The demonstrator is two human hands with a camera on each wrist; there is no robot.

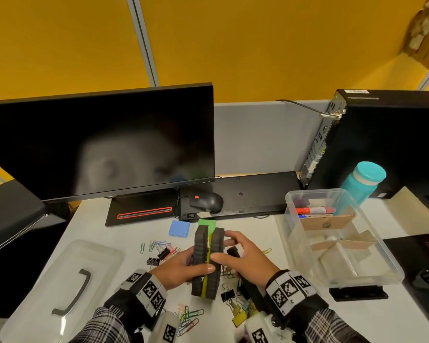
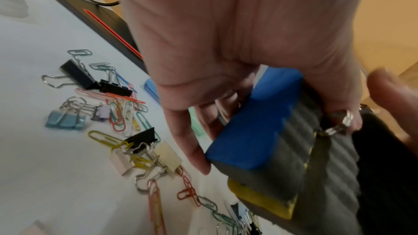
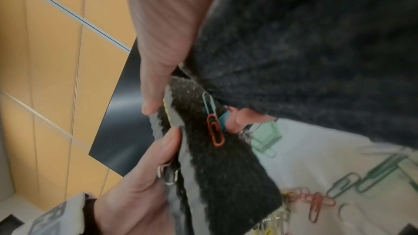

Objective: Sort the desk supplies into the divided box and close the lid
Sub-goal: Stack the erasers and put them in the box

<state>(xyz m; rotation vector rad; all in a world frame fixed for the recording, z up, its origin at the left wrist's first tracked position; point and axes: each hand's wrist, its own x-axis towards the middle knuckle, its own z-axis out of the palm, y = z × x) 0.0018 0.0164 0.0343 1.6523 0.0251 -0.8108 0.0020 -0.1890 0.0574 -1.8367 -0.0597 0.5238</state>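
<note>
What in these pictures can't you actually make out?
- Head view: what lies in the near compartments of the divided box; its cloudy walls and cardboard dividers hide it.
- Head view: the clips beneath the erasers that the left hand and right hand hold.
- Right wrist view: most of the desk, blocked by black felt.
- Left wrist view: the right hand's fingers, blurred.
</note>
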